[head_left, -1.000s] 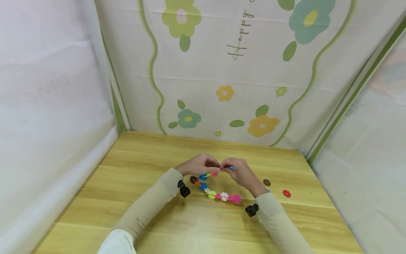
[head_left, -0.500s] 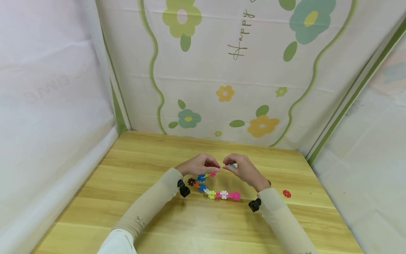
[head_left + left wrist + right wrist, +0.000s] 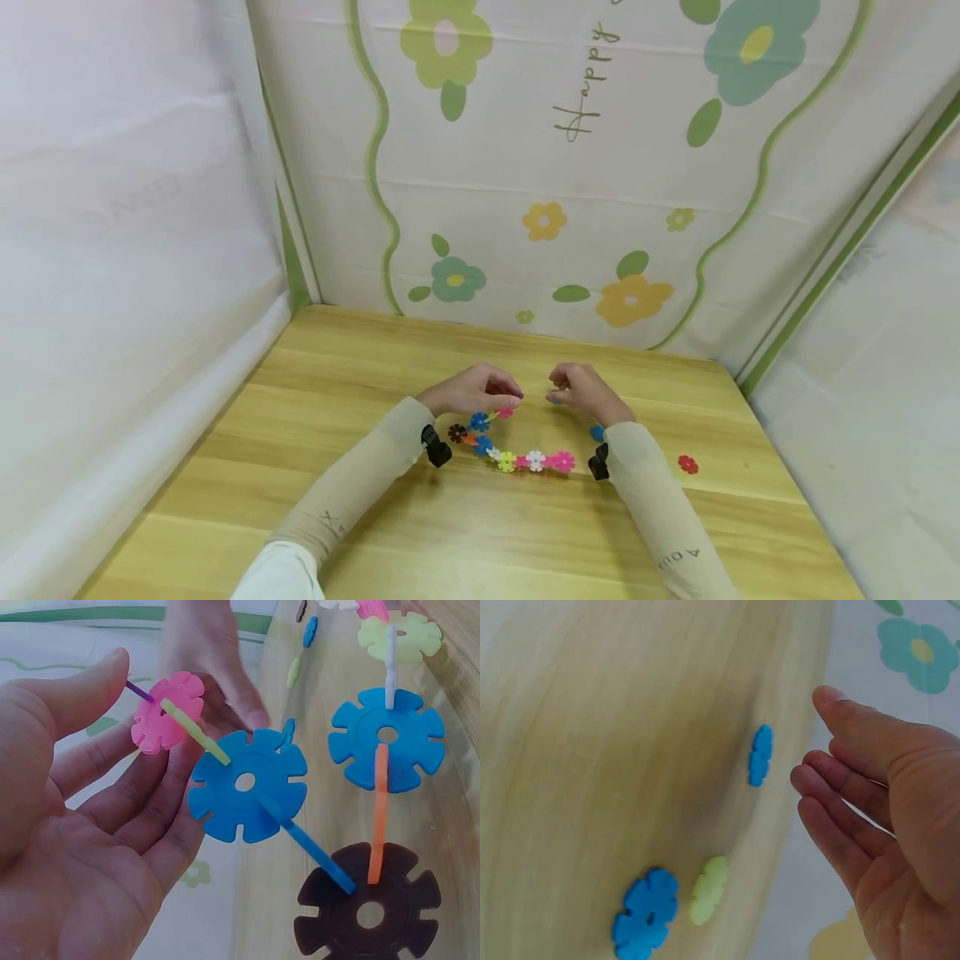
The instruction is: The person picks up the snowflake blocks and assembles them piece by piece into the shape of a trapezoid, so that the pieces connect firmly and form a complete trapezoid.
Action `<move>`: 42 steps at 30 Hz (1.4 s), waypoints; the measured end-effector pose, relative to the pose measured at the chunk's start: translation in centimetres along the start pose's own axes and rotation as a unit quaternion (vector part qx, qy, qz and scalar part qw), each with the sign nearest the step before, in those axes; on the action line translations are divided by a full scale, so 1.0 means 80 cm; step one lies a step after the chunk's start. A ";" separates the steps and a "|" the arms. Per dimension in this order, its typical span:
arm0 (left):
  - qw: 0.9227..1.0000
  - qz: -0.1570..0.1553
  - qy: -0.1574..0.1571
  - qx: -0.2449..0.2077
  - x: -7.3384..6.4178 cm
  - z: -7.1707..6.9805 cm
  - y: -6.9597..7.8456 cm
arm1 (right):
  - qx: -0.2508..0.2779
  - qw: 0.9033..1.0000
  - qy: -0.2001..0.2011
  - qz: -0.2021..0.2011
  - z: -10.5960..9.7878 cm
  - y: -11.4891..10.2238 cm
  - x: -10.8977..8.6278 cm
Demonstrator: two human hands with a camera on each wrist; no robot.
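Note:
My left hand (image 3: 476, 390) pinches a purple notched disc (image 3: 138, 691) between thumb and fingers. That disc ends a chain (image 3: 536, 461) of interlocking plastic snowflake discs. In the left wrist view, a pink disc (image 3: 154, 733), a yellow-green one, a blue one (image 3: 213, 787) and a dark brown one (image 3: 330, 915) follow it. The chain bends at the brown disc and runs back to a pink end. My right hand (image 3: 588, 393) holds nothing; its fingers are loosely bent. It hovers near a loose blue disc (image 3: 760, 756) on the table.
Loose discs lie on the wooden table (image 3: 465, 533): a yellow-green one (image 3: 709, 890), a larger-looking blue one (image 3: 654, 896) under the right forearm, and a red one (image 3: 687, 464) to the right. Printed fabric walls (image 3: 600, 183) enclose the table's back and sides.
My right hand has come away from the left hand and moved right, its fingers parting. The left hand stays on the chain's purple end. The head view has shifted slightly.

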State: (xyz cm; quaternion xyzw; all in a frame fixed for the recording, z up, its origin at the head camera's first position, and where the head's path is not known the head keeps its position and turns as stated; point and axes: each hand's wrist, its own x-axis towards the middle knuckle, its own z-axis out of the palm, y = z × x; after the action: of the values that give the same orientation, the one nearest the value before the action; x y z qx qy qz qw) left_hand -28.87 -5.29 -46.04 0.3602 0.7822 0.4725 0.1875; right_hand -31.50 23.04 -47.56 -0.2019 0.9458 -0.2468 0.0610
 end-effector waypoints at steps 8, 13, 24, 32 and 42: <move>1.000 -0.004 0.000 -0.002 0.002 0.000 -0.001 | 0.008 0.999 -0.013 0.031 0.015 0.020 0.010; 1.000 -0.001 -0.001 -0.002 0.000 -0.001 -0.003 | -0.012 0.999 -0.020 0.028 0.015 0.018 0.015; 1.000 0.000 0.000 -0.004 -0.001 -0.001 -0.002 | -0.029 0.998 -0.032 0.050 0.006 0.016 0.012; 1.000 0.000 0.004 0.003 -0.001 0.000 -0.001 | -0.028 0.997 -0.020 0.067 -0.004 0.019 0.002; 1.000 0.001 0.003 0.006 -0.004 0.001 0.003 | 0.000 0.999 -0.002 0.051 -0.011 0.011 -0.023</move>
State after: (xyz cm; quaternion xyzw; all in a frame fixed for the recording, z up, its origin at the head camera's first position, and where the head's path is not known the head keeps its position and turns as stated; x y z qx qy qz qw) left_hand -28.53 -5.43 -45.89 0.3610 0.7849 0.4694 0.1826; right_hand -30.30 24.92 -47.16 -0.1536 0.9548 -0.2431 0.0755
